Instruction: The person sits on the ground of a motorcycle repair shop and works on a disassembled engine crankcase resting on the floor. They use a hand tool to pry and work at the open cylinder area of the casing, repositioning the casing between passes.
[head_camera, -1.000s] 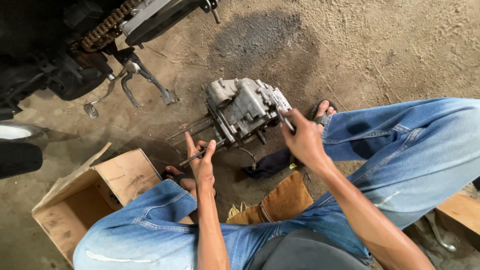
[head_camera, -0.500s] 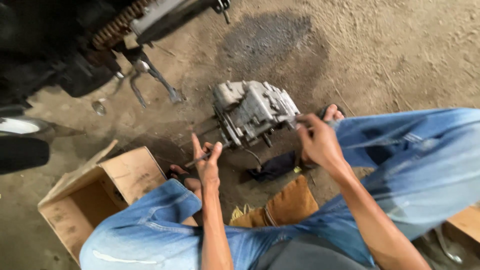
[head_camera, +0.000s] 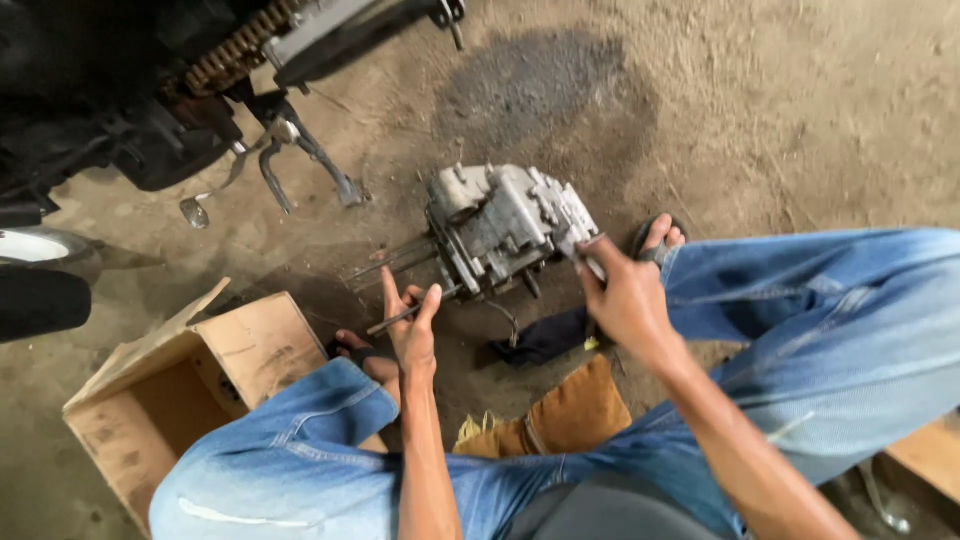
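Grey cast-metal engine block (head_camera: 505, 225) sits on the dirt floor (head_camera: 800, 120), between the person's knees. Left hand (head_camera: 410, 325), just left of the block: fingers spread, grip loose around a thin metal stud rod (head_camera: 400, 315) sticking out from the block's side. Right hand (head_camera: 625, 300), at the block's right edge: grip closed on a small metal tool (head_camera: 590, 262) whose tip touches the casing. Since a second ago both hands hold the same places; only the view shifted. Work reads as ongoing at that right edge. Open brown cardboard box (head_camera: 170, 390) lies well left of the block.
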